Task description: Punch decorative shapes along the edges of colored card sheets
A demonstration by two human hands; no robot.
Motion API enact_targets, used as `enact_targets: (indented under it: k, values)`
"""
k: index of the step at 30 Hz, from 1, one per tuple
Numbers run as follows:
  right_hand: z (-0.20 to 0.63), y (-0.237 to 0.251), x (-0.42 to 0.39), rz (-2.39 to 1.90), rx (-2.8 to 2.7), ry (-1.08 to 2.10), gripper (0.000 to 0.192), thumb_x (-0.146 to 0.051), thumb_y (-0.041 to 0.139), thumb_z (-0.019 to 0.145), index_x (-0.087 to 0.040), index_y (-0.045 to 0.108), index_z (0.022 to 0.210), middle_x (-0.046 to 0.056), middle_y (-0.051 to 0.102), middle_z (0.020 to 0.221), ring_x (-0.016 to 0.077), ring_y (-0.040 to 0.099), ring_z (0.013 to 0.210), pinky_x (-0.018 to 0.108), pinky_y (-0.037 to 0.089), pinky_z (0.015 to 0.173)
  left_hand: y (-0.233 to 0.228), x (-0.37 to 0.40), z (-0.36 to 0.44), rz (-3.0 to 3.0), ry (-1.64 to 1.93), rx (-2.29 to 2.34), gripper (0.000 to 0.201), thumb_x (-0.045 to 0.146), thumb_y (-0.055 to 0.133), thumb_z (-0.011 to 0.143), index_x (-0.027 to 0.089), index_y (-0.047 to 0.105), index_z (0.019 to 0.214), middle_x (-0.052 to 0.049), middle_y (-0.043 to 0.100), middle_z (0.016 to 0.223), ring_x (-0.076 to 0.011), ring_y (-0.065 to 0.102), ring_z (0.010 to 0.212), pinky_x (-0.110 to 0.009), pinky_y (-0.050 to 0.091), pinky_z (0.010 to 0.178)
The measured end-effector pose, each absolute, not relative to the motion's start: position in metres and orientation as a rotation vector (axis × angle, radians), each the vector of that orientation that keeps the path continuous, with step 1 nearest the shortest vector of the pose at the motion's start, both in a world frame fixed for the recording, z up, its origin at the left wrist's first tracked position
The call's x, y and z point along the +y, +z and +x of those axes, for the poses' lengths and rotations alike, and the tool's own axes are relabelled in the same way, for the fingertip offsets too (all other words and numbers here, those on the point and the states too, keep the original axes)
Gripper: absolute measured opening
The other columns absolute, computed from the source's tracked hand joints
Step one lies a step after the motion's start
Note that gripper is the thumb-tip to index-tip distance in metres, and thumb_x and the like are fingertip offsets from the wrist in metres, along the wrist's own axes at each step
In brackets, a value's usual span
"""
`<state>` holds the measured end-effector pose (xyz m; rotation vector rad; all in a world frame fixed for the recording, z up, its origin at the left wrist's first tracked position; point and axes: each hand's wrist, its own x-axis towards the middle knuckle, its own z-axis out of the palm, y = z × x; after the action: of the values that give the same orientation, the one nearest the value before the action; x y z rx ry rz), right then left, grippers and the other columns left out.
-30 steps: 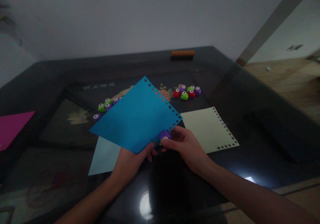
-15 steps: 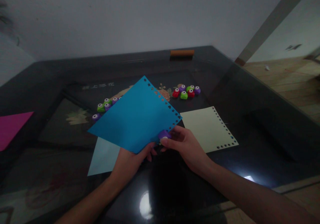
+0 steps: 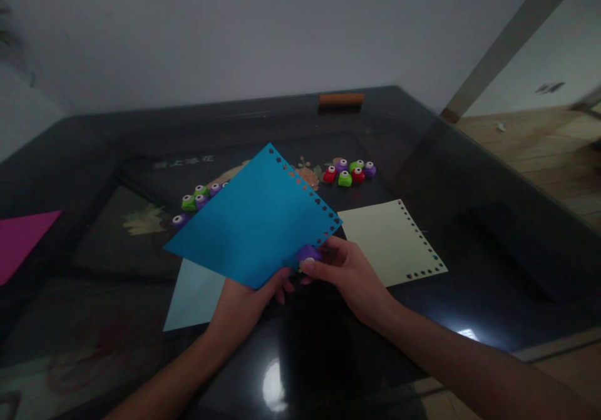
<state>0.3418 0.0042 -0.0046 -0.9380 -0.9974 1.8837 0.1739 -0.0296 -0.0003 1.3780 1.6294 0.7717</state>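
In the head view, the left hand (image 3: 256, 298) has its grip closed on the blue sheet (image 3: 256, 220), the thumb along the sheet's near edge and the other fingers partly hidden beneath. The sheet is held up over the desk (image 3: 413, 141) with one corner pointing far and another right. Small shaped holes run along its far right edge, and a few more lie on the near right edge, just below the right corner.

The right hand (image 3: 345, 273) has its grip closed around the purple punch (image 3: 308, 254), its thumb on the white button, which faces near. The punch sits at the near right edge of the blue sheet; whether the paper lies inside its slot is too small to tell.

Behind the right hand, a cream sheet (image 3: 392, 238) lies flat, with holes down its right edge and along the right part of its near edge. A pale blue sheet (image 3: 193, 298) lies partly under the blue one on the near left, and a pink sheet (image 3: 25, 238) lies at the far left side of the view.

Farther off to the right stands a cluster of six punches (image 3: 345, 178), two red, two green and two purple. Green and purple punches (image 3: 188, 202) stand on the left, some partly covered by the blue sheet. An orange-brown roll (image 3: 341, 99) lies at the far edge by the wall (image 3: 211, 38).
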Motion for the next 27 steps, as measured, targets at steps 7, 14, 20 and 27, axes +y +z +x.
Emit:
enact_targets:
  k: [7, 14, 20, 27]
  values:
    - [0.3422, -0.0047, 0.0048, -0.935, -1.009, 1.874, 0.023, -0.026, 0.078, 0.063, -0.018, 0.064, 0.08, -0.001, 0.065, 0.075, 0.0111, 0.06, 0.066, 0.025, 0.052, 0.062, 0.0021, -0.0301, 0.1755, 1.387, 0.763, 1.658, 0.03, 0.039, 0.054, 0.076, 0.021, 0.062, 0.054, 0.0, 0.064, 0.049, -0.0146, 0.057, 0.047, -0.026, 0.047, 0.057]
    - [0.3425, -0.0042, 0.0053, -0.985, -1.023, 1.852, 0.025, -0.027, 0.079, 0.061, -0.017, 0.064, 0.079, -0.001, 0.064, 0.074, 0.0111, 0.058, 0.064, 0.026, 0.049, 0.062, 0.0021, -0.0297, 0.176, 1.397, 0.75, 1.676, 0.031, 0.041, 0.054, 0.075, 0.021, 0.062, 0.053, 0.0, 0.063, 0.049, -0.0147, 0.057, 0.047, -0.026, 0.047, 0.057]
    - [0.3425, -0.0042, 0.0047, -0.973, -1.041, 1.833, 0.022, -0.026, 0.078, 0.062, -0.017, 0.062, 0.075, -0.002, 0.062, 0.069, 0.0099, 0.056, 0.059, 0.024, 0.047, 0.059, -0.0028, -0.0322, 0.1746, 1.423, 0.768, 1.688, 0.03, 0.041, 0.055, 0.077, 0.021, 0.063, 0.055, 0.001, 0.064, 0.05, -0.0138, 0.055, 0.046, -0.026, 0.046, 0.057]
    - [0.3419, -0.0062, 0.0049, -0.933, -1.064, 1.826, 0.023, -0.028, 0.077, 0.063, -0.018, 0.061, 0.076, -0.002, 0.061, 0.07, 0.0106, 0.055, 0.061, 0.026, 0.047, 0.061, -0.0066, -0.0327, 0.1735, 1.432, 0.757, 1.698, 0.031, 0.042, 0.054, 0.077, 0.021, 0.064, 0.056, 0.001, 0.064, 0.05, -0.0144, 0.055, 0.046, -0.026, 0.046, 0.056]
